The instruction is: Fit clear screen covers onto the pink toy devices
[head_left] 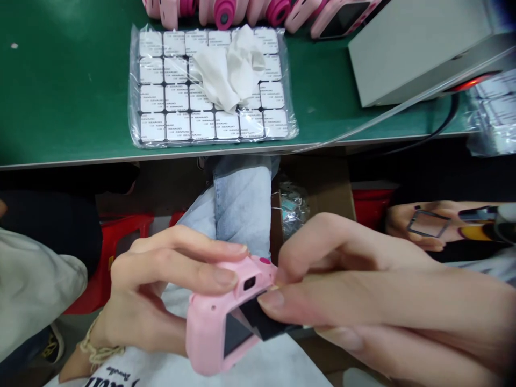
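My left hand (169,290) grips a small pink toy camera (220,328) over my lap, fingers curled across its top. The camera's back faces me, with a dark screen opening. My right hand (363,301) pinches a thin black screen panel (264,322) between thumb and forefinger, and one edge of the panel rests against the camera's screen opening. On the green bench (64,107) beyond lies a clear plastic tray of white labelled squares (177,102) with a crumpled white cloth (229,70) on top.
Several more pink cameras (226,11) line the bench's far edge. A grey machine box (415,48) with cables stands at the right. Another person's hand (427,226) at right holds a dark frame part. A red stool (121,236) and a cardboard box (322,188) sit below.
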A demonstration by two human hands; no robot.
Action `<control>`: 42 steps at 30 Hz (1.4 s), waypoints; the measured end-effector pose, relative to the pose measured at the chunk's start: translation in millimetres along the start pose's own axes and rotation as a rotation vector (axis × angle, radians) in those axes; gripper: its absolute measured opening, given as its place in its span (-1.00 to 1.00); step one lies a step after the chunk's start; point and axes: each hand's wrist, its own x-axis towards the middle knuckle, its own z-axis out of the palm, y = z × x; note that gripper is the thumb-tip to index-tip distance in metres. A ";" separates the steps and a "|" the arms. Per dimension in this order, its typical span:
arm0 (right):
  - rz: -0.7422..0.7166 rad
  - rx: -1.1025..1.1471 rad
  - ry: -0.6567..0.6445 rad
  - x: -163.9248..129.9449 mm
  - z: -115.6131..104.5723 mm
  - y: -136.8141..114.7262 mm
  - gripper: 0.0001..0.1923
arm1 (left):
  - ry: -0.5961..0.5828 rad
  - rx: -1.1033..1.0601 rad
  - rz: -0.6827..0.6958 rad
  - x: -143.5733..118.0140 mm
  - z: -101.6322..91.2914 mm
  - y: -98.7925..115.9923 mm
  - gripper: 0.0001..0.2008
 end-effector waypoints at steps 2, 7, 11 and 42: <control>-0.051 0.122 -0.125 8.4 -6.7 2.8 -0.66 | -0.020 0.007 0.015 0.7 -0.4 0.2 -0.27; -0.062 0.204 -0.270 21.3 -18.8 9.3 -0.72 | -0.045 0.012 0.027 1.9 -3.8 1.7 -0.30; -0.080 0.215 -0.275 21.4 -16.9 7.8 -0.73 | -0.084 0.008 -0.023 1.1 -6.2 2.9 -0.21; -0.306 -0.146 0.120 -12.8 51.4 9.7 -0.66 | 0.077 -0.285 -0.421 -18.9 4.1 -2.0 -0.33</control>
